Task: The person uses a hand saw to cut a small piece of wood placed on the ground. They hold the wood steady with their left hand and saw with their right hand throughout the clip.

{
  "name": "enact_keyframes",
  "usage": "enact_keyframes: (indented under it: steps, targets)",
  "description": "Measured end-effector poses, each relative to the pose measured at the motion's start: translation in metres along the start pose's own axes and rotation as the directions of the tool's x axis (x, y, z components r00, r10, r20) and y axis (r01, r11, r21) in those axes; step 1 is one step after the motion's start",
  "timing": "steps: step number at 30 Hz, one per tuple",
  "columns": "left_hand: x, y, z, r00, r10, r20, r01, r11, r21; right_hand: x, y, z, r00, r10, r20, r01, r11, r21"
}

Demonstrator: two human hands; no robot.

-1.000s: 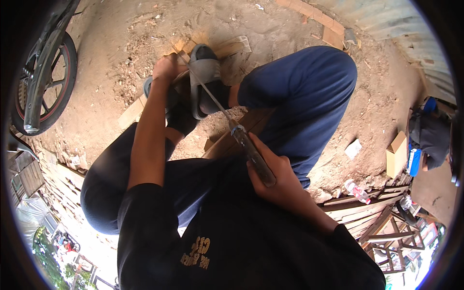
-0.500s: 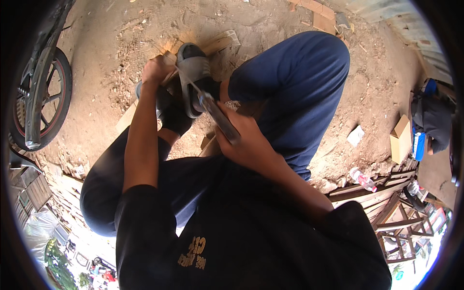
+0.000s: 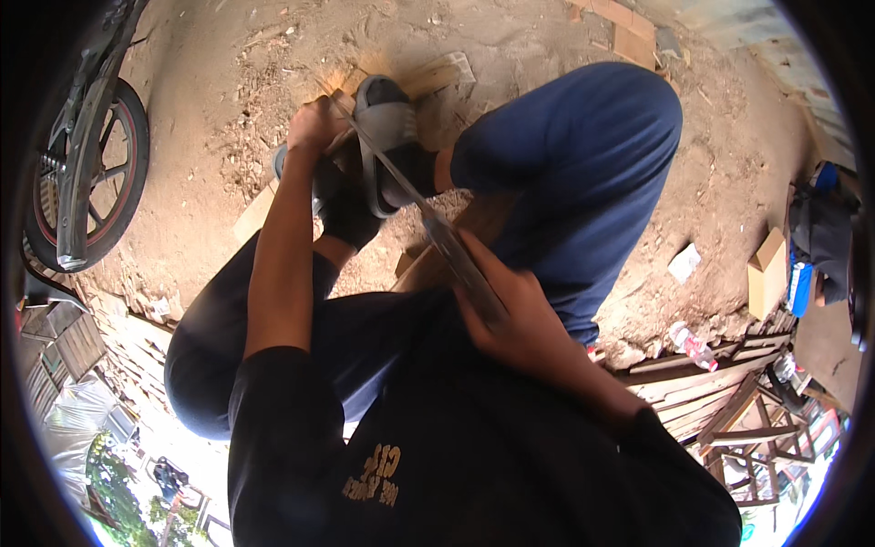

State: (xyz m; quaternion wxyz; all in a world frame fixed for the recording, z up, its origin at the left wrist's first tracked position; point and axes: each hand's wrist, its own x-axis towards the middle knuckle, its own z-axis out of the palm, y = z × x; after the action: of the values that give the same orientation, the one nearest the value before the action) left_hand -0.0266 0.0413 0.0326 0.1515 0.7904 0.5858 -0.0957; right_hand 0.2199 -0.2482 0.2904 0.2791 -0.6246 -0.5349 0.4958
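Note:
My left hand (image 3: 312, 126) is closed on a small pale wooden piece (image 3: 343, 102) beside my sandaled foot (image 3: 386, 117), with yellowish shavings around it on the dirt. My right hand (image 3: 501, 301) grips the dark handle (image 3: 454, 255) of a long tool, whose thin metal blade (image 3: 392, 169) runs diagonally up to the wooden piece and my left hand. The blade's tip is too blurred to make out. A wooden board (image 3: 474, 223) lies under my bent legs, partly hidden by them.
A two-wheeler's wheel (image 3: 118, 173) and frame stand at left. At right are a cardboard box (image 3: 766, 273), dark fabric (image 3: 811, 228), a plastic bottle (image 3: 693, 346) and a wooden frame (image 3: 756, 438). A corrugated sheet (image 3: 775, 64) edges the upper right.
My right hand moved up toward the feet half a second ago and is now drawn back toward my body with the tool. My left hand stays at the wooden piece.

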Motion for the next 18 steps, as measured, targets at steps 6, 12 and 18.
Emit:
enact_keyframes:
  steps: [6,12,18]
  targets:
    - [-0.003,0.015,-0.006,0.999,-0.04,-0.002,0.039,0.995,-0.089,0.053,0.019,0.014,0.999,0.051,0.002,-0.051,0.998,0.027]
    - [0.004,0.005,-0.013,1.0,-0.011,-0.011,0.011,1.0,-0.008,-0.015,0.02,0.003,0.994,0.043,-0.099,-0.031,0.993,0.118]
    - [0.008,-0.016,0.01,1.0,-0.014,-0.023,0.013,0.999,-0.05,0.043,0.024,0.022,0.999,0.039,0.011,-0.039,0.997,0.061]
